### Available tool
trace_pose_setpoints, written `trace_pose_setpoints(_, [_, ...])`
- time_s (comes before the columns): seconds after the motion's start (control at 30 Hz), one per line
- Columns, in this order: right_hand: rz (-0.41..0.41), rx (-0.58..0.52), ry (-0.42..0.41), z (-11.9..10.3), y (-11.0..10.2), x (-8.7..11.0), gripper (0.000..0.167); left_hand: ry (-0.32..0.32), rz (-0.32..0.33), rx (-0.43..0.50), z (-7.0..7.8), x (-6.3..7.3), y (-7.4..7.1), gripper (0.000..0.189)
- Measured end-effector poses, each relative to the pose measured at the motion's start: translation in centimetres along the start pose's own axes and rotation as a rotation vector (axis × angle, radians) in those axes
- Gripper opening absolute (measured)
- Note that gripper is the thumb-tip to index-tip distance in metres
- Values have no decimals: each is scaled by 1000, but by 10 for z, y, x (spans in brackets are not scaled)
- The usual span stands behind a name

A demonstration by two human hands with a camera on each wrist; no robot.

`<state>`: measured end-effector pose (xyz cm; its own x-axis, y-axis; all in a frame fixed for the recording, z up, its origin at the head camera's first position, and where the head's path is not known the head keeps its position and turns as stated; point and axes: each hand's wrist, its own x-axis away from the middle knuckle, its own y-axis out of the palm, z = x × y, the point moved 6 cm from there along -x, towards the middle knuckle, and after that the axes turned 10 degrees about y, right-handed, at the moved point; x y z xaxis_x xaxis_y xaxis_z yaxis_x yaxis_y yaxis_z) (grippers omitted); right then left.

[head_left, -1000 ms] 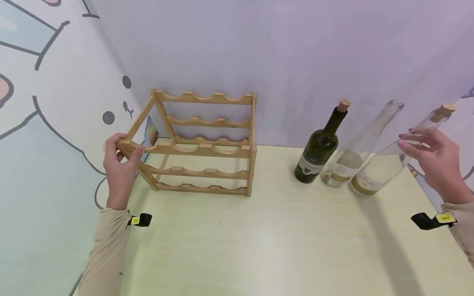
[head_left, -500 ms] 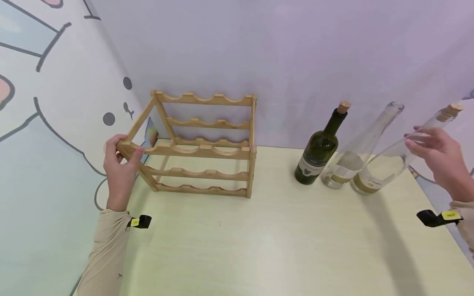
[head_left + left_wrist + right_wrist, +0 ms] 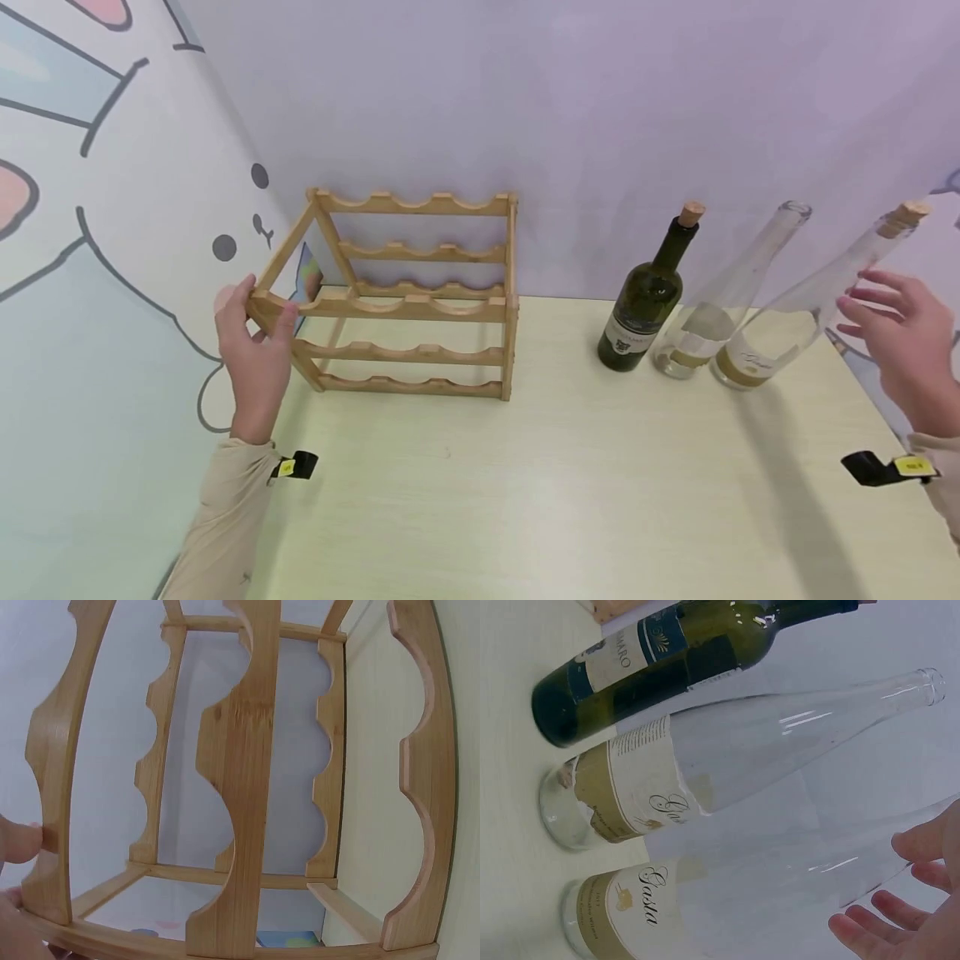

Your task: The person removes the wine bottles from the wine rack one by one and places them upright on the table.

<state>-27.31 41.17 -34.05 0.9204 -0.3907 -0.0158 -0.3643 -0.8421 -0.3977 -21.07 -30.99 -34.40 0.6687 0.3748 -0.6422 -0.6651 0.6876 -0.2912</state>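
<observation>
My left hand (image 3: pixel 257 360) grips the front left corner of a wooden wine rack (image 3: pixel 416 307), thumb on the top front rail. In the left wrist view, the scalloped rails (image 3: pixel 241 742) show close up, with the thumb (image 3: pixel 19 840) against one. On the right, my right hand (image 3: pixel 906 333) is beside the neck of a clear wine bottle (image 3: pixel 748 357) with a cork in its mouth. Its fingers (image 3: pixel 900 909) are spread and loosely bent around the bottle's side, not closed on it. All the bottles stand upright; the rack's slots hold none.
Left of the corked clear bottle stands a second clear bottle (image 3: pixel 697 343) without a cork, its label torn. Beside that is a dark green wine bottle (image 3: pixel 647 296) with a cork. A pale table (image 3: pixel 525 492) meets a lilac wall (image 3: pixel 585 100); a cartoon-printed wall (image 3: pixel 112 333) flanks the left.
My right hand has opened and drawn slightly right, off the corked clear bottle's neck. That bottle has shifted a little. My left hand keeps its grip on the rack corner.
</observation>
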Motion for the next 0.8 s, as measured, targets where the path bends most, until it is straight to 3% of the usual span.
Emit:
trace_pose_setpoints(0.1, [11,-52,6,4,0,11,47,25,-26,-6,5,6,3,55])
trace_pose_setpoints(0.3, [-95,-429,-56,6,9,38,38,105,-107,-16,13,19,13,60])
trace_pose_setpoints(0.37, [-145,-509,-85,4,16,46,37,109,-123,-23,14,23,14,61])
trace_pose_setpoints(0.63, [-310,-606,-178,-5,42,73,38,129,-182,-22,17,43,24,60])
trace_pose_setpoints(0.77, [-317,-494,-202,-4,53,85,40,190,-194,-17,21,50,31,58])
trace_pose_setpoints(0.8, [-306,-417,-215,-5,56,87,40,207,-198,-19,22,52,33,58])
